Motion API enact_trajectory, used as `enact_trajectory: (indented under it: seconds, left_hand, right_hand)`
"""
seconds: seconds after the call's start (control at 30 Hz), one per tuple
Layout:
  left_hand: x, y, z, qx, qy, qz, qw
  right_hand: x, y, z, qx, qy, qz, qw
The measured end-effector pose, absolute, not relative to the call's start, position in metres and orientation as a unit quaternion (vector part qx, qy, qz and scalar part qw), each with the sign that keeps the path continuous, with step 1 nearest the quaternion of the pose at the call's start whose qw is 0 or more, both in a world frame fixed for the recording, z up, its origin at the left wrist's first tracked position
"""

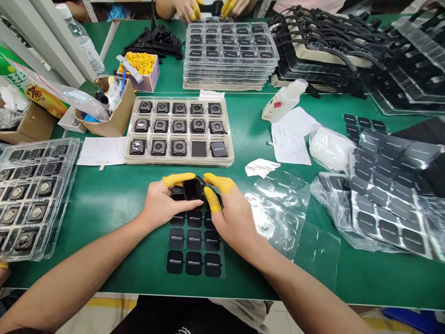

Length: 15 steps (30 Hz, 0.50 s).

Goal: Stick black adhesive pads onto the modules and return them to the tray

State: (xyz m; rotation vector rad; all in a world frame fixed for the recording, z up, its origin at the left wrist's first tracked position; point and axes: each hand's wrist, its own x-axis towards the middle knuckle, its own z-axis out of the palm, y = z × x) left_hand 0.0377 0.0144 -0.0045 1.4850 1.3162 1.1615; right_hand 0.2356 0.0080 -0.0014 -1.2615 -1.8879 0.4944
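Smartwatch case (192, 185), dark screen up, sits at the centre of the frame, held between the bare thumb and yellow-cotted finger of the left hand (158, 204). The right hand (232, 211) has its yellow-cotted thumb and finger narrowly apart at the case's right edge; whether they pinch it, I cannot tell. HiFuture labels (193, 239) lie at lower centre; a clear plastic tray (181, 160) of watch cases, upper centre.

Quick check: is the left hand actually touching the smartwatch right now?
Touching. The head view shows the left hand holding the smartwatch, its bare thumb lying against the lower edge with no gap visible between them.
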Motion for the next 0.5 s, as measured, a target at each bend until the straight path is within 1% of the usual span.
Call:
enact_trajectory:
  seconds: [0.1,0.13,0.2,0.37,0.5]
  left_hand:
    - [0.037,0.015,-0.007,0.619,0.502,0.479,0.367]
    - [0.037,0.015,-0.008,0.632,0.496,0.482,0.350]
    - [0.037,0.015,-0.008,0.663,0.474,0.486,0.316]
    - [0.036,0.014,-0.008,0.711,0.442,0.484,0.255]
    - [0.036,0.013,-0.009,0.724,0.440,0.476,0.236]
  right_hand:
    - [0.229,0.008,-0.005,-0.532,-0.630,0.403,0.398]
    - [0.229,0.010,-0.005,-0.539,-0.580,0.457,0.406]
    - [0.230,0.014,-0.002,-0.546,-0.496,0.530,0.419]
    - [0.231,0.021,0.008,-0.550,-0.409,0.579,0.441]
    - [0.230,0.023,0.009,-0.535,-0.385,0.612,0.438]
